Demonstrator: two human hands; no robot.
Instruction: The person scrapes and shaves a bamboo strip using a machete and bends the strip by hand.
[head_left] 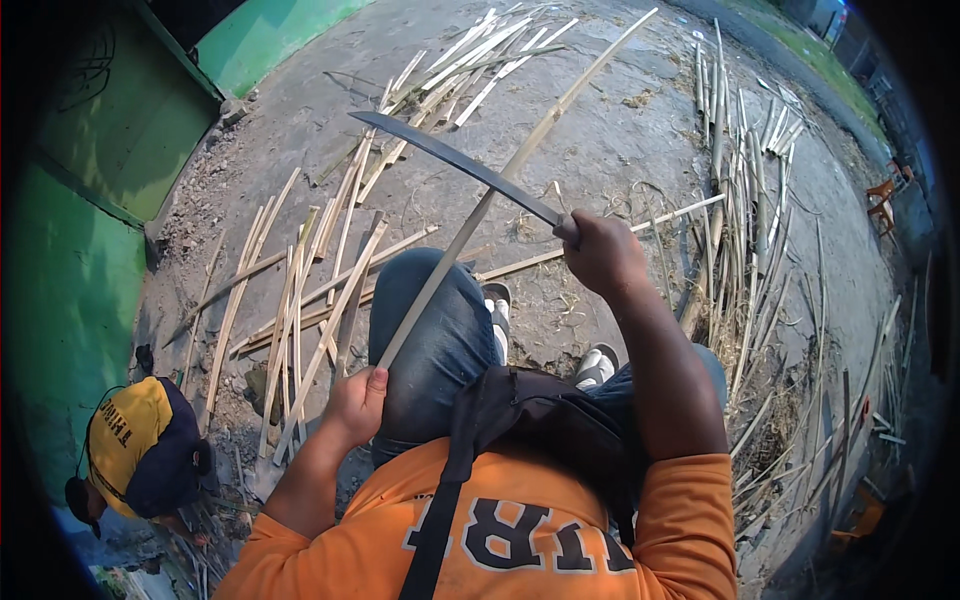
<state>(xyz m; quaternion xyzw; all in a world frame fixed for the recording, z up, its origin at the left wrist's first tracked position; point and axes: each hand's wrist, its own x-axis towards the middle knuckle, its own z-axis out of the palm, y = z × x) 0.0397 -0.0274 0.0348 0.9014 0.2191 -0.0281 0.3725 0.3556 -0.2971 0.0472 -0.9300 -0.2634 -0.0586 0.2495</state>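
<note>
A long pale bamboo strip slants from beside my left knee up to the far right, its far end reaching well out over the ground. My left hand is closed round the near end, thumb on top. In my right hand is the handle of a machete with a long, dark, slightly curved blade. The blade points to the far left and crosses over the strip near its middle, with its flat lying against or just above it; I cannot tell which.
Split bamboo strips lie scattered ahead and to the left on grey ground. A large pile of bamboo pieces runs along the right. At the lower left another person in a yellow and dark top bends down. A green wall stands at the left.
</note>
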